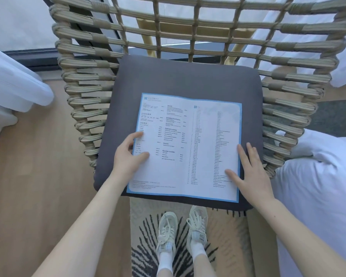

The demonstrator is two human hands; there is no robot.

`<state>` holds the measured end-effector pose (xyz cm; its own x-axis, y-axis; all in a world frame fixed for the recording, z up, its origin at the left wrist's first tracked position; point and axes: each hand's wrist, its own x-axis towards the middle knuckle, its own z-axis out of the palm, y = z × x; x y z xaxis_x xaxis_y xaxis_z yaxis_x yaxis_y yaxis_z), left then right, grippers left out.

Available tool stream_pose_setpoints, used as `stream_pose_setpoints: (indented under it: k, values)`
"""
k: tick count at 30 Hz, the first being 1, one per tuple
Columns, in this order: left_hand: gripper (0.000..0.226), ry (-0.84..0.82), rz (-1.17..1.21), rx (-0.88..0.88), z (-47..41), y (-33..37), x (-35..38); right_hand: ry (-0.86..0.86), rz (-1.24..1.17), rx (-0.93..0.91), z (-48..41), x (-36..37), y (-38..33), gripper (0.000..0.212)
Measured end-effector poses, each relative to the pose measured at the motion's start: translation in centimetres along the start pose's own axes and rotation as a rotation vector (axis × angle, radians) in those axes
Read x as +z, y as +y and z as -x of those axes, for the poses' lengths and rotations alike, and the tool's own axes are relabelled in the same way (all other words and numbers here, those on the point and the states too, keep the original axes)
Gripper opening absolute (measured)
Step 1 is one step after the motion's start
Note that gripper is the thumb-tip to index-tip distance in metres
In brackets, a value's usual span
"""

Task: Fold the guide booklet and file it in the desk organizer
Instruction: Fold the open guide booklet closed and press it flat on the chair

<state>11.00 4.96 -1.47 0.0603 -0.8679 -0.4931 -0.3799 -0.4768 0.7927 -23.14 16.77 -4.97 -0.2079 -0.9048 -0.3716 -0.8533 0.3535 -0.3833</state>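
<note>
The guide booklet [186,144] lies spread open and flat on the grey seat cushion [188,80] of a woven chair. It is white with a blue border and printed lists, with a crease down its middle. My left hand [131,156] rests on its left edge, fingers apart, thumb and forefinger on the page. My right hand [250,170] lies flat on the lower right corner, fingers spread. Neither hand grips the paper. No desk organizer is in view.
The woven rope chair [84,108] has a high back and sides around the cushion. White bedding [318,176] lies to the right and a white object [12,84] to the left. My feet in white sneakers [184,230] stand on a patterned rug below the seat.
</note>
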Motion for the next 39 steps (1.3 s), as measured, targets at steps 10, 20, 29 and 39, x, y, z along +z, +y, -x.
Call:
stream_pose_setpoints:
  k: [10,20,29,39]
  values:
    - [0.057,-0.079,0.123,0.106,1.6,3.6,-0.5,0.031,-0.007,0.020,0.0,0.1,-0.8,0.084]
    - [0.058,-0.193,-0.047,0.305,5.3,8.5,7.9,0.048,-0.026,-0.015,0.2,0.3,-1.2,0.077]
    - [0.064,-0.294,-0.433,0.489,6.6,8.3,15.9,0.196,-0.260,0.149,5.5,1.2,0.5,0.065]
    - [0.053,-0.367,-0.736,0.419,6.1,6.8,21.7,0.214,-0.445,0.250,6.1,2.9,1.8,0.065]
